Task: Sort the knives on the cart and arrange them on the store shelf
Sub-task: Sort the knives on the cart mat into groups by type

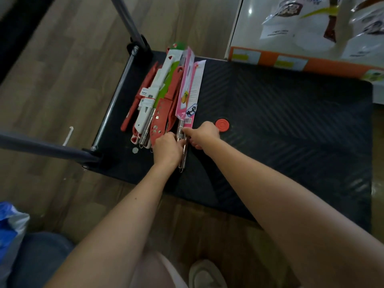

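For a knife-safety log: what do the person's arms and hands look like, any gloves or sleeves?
The left hand and right hand are bare: no gloves, and no ring, watch or bracelet shows. The forearms are bare too, with no sleeve in view.

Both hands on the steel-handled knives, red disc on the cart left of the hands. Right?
No: the head view shows the red disc on the cart right of the hands. Left hand and right hand are on the steel-handled knives.
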Demonstrator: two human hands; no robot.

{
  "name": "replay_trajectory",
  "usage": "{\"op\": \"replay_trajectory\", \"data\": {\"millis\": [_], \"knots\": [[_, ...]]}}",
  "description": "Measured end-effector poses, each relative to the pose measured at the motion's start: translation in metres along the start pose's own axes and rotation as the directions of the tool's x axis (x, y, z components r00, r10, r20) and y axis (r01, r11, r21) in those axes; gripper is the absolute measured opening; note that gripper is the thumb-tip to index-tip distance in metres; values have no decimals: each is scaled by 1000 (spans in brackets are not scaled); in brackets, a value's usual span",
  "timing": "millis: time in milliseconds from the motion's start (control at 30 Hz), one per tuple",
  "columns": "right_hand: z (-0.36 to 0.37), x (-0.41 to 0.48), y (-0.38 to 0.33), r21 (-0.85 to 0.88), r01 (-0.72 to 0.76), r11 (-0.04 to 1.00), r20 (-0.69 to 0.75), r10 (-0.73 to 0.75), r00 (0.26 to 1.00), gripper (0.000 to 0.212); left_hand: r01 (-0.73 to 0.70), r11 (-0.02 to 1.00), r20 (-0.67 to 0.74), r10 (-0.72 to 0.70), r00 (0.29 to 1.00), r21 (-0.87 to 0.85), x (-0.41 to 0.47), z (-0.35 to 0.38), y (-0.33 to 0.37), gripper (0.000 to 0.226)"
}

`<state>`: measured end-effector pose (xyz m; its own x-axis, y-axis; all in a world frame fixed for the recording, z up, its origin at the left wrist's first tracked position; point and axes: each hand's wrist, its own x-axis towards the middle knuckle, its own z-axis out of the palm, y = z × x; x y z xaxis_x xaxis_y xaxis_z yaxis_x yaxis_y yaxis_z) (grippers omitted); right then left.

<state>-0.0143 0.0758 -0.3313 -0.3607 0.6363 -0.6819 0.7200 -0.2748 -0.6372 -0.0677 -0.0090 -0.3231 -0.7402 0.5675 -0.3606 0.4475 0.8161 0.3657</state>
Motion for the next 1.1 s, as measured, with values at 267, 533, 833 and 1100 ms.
{"op": "replay_trajectory", "data": {"millis": [267,533,833,1100], "knots": [[-10,-1,-5,-85,69,994,113,-60,992,29,50,997,22,-48,999,-64,5,-3,7,29],[-42,-7,16,-92,121,988,137,-108,985,26,49,983,34,-43,998,-177,-19,8,41,25],[-173,-43,77,-158,76,984,-121,-96,988,35,-57,956,258,135,957,-289,-75,48,140,15],[-248,-81,152,-192,-39,981,-250,-11,968,30,-214,939,420,314,852,-269,-120,104,189,20]]}}
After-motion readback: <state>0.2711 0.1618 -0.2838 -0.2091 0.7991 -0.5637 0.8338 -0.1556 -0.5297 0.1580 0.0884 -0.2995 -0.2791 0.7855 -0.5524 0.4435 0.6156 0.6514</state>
